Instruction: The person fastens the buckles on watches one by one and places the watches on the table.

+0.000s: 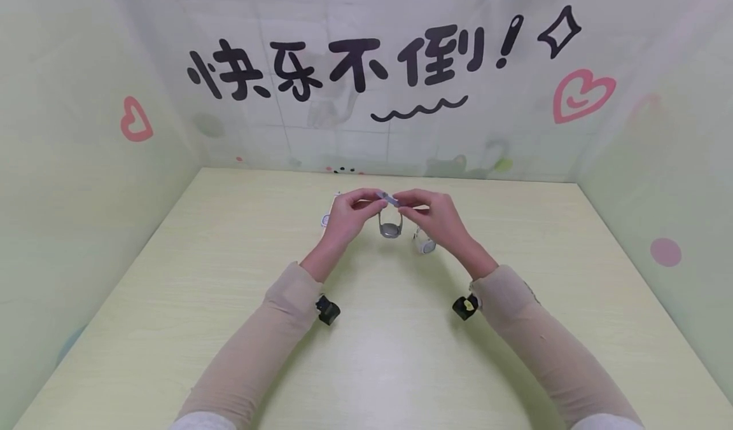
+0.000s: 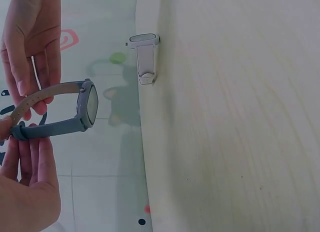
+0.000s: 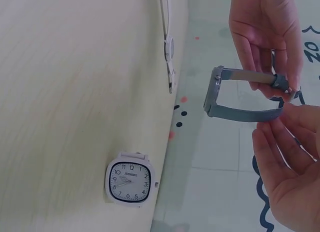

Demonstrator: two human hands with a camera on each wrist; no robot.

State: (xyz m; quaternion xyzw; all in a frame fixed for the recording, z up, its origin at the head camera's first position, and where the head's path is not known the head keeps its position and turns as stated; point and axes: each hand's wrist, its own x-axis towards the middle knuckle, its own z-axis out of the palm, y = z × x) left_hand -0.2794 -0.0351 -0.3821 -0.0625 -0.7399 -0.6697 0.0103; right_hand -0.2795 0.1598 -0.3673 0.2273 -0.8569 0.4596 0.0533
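Observation:
A grey-blue wristwatch (image 1: 390, 230) hangs between both hands, dial downward, its strap making a loop. My left hand (image 1: 348, 215) pinches the strap end with the keeper loop (image 3: 280, 82). My right hand (image 1: 433, 217) pinches the other end, and the two ends meet at the fingertips. The strap shows a tan inner side in the left wrist view. Fingers partly hide the buckle area. On the table close below the right hand stands a white square-faced watch (image 3: 130, 180). A second white watch (image 3: 170, 48) lies behind the left hand, partly covered by it in the head view.
The pale wooden table (image 1: 378, 353) runs back to a wall sheet (image 1: 321, 144) printed with black characters and pink hearts. Similar sheets close off both sides. Black wrist cameras sit at the left cuff (image 1: 293, 284) and right cuff (image 1: 504, 284).

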